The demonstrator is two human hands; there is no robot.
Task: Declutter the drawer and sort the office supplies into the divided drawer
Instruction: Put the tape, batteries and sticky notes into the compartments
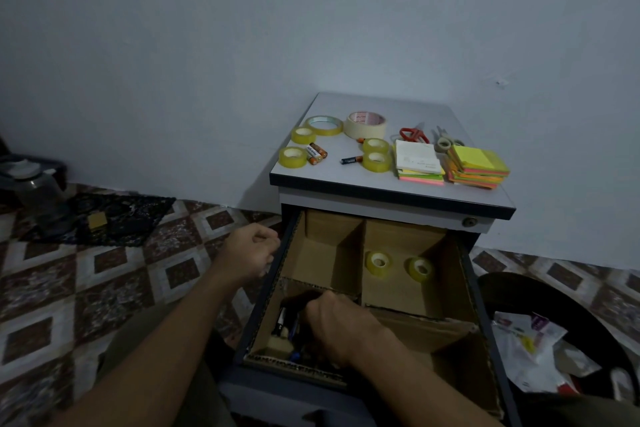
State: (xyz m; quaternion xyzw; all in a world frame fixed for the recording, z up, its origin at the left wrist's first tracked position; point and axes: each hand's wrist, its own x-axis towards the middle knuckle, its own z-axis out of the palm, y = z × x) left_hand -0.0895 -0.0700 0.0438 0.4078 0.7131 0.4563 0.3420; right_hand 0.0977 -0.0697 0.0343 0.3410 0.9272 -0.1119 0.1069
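The open drawer [277, 274] holds cardboard dividers. Two clear tape rolls [379, 263] lie in its back right compartment. My right hand [341, 326] reaches down into the front left compartment, among pens and small dark items [285, 322]; its fingertips are hidden. My left hand [251, 253] hangs curled beside the drawer's left wall, and what it holds, if anything, is hidden. On the cabinet top [346, 180] lie several tape rolls [292, 157], a masking tape roll [365, 124], batteries [316, 152], red scissors [412, 134], grey scissors [446, 140] and sticky note stacks [478, 166].
A dark bin [588, 333] with paper scraps [526, 343] stands right of the cabinet. A dark cloth [114, 218] and a bottle [34, 198] lie on the tiled floor at left. The wall rises close behind the cabinet.
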